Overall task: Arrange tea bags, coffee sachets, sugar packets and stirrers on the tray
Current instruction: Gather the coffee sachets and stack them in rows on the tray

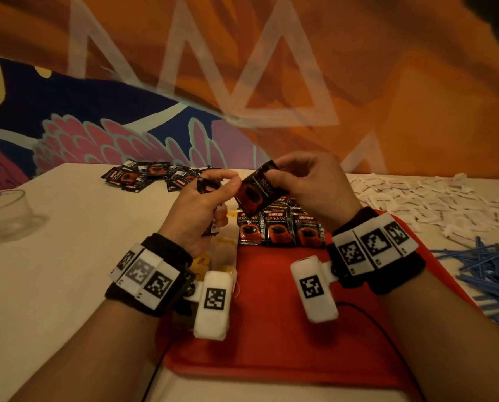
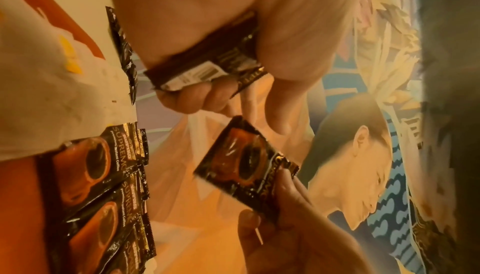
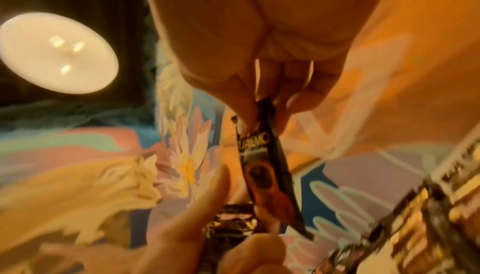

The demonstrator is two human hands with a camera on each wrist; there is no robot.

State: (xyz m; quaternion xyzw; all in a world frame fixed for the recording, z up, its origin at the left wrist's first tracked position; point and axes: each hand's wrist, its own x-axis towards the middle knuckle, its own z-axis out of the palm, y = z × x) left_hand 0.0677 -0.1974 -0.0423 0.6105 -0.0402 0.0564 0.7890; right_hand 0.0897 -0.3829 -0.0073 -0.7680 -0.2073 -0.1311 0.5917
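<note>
Sachet (image 1: 256, 189) in the air between my two hands, over the far part of the tray (image 1: 271, 329): my right hand (image 1: 309, 187) is pinching its upper end between thumb and fingertips, and it is hanging tilted, cup picture facing me. In the right wrist view the same sachet (image 3: 267, 167) is showing nearly edge-on under my right fingers (image 3: 249, 102).

My left hand (image 1: 200, 204) is curling its lower fingers round a small bunch (image 2: 207, 63) of more sachets, pressed against the palm. Its thumb and forefinger are reaching toward the lower corner of the hanging sachet; whether they are touching it I cannot tell.

On the tray, a row (image 1: 280, 229) of sachets is lying face up along the far edge, side by side, with more tucked behind them. Tea bags (image 1: 213, 262) with yellow tags are lying in the tray's far left corner, partly under my left wrist.

The tray is sitting at the near edge of the table (image 1: 68, 242). A loose heap (image 1: 143, 177) of black sachets is lying at the table's far edge, left of my hands. White sugar packets (image 1: 416, 195) are spreading over the far right part of the table, and blue stirrers (image 1: 486, 274) are lying piled just beside the tray's right edge. A glass (image 1: 7, 210) is standing near the table's left edge.
</note>
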